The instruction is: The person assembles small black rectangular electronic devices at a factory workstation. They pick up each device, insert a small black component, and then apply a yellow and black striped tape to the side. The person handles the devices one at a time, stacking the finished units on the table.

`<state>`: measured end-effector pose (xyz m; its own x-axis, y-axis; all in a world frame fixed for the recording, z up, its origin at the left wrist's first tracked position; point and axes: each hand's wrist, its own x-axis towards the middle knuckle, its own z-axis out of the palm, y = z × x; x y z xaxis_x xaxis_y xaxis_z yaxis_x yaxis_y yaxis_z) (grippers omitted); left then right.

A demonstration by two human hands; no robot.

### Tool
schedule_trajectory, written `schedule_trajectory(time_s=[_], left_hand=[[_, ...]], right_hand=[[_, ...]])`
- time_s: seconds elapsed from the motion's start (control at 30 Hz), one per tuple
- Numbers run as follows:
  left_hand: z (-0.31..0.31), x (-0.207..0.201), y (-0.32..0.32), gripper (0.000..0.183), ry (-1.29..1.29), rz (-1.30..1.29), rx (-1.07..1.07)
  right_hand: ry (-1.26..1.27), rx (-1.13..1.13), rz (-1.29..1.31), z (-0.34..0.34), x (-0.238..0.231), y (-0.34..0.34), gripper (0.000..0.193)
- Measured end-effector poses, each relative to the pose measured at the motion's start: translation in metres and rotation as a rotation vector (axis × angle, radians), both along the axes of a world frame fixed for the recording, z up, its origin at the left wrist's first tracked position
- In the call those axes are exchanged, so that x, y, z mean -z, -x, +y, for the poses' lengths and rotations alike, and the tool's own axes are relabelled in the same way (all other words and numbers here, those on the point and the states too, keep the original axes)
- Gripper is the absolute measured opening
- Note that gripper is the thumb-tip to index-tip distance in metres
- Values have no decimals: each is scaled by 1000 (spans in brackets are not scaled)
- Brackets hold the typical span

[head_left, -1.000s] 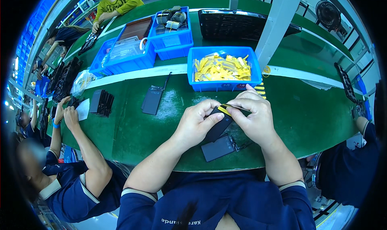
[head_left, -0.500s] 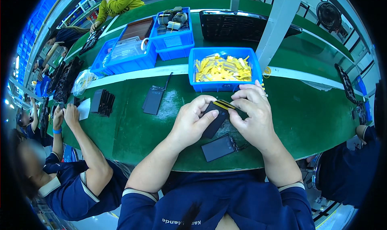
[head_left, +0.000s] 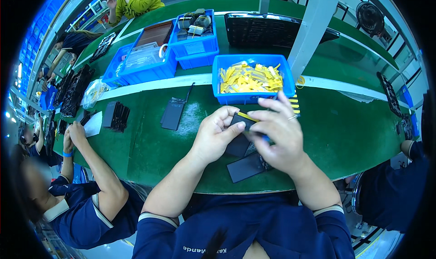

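Note:
My left hand point(head_left: 212, 134) grips a flat black battery point(head_left: 244, 121) between thumb and fingers, tilted up, with a yellow strip along its top edge. Close to its right side is my right hand point(head_left: 279, 134), its fingers smeared by motion; whether they touch or hold anything does not show. Beneath my hands lies another flat black battery point(head_left: 238, 146), partly covered. Nearer me, one more battery point(head_left: 246, 167) rests on the green table, its cable end beneath my right hand. Several yellow strips point(head_left: 295, 105) stick out in a row beyond my right fingers.
A blue bin point(head_left: 218, 93) of yellow strips stands just beyond my hands. Batteries lie to the left point(head_left: 173, 114), with a stack point(head_left: 115, 117) further left. Blue crates point(head_left: 154, 72) and a white post point(head_left: 313, 32) stand behind. A co-worker point(head_left: 102, 168) sits at my left.
My right hand has moved off the battery's top edge, its fingers now blurred. The held battery has tipped and shifted slightly left, uncovering more of the battery below.

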<state>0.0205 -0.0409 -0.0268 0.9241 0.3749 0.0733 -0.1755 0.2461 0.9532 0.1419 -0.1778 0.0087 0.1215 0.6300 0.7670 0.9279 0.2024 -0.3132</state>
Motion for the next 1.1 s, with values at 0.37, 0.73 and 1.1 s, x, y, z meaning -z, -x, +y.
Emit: schedule_trajectory(time_s=[0.37, 0.73, 1.1], left_hand=[[-14, -15, 7, 39, -542, 40, -212], [-14, -15, 6, 28, -752, -57, -312], [-15, -1, 3, 27, -197, -74, -149]], right_hand=[[86, 43, -7, -2, -2, -9, 20], [120, 23, -151, -5, -7, -9, 22], [-102, 183, -257, 2, 6, 1, 24]])
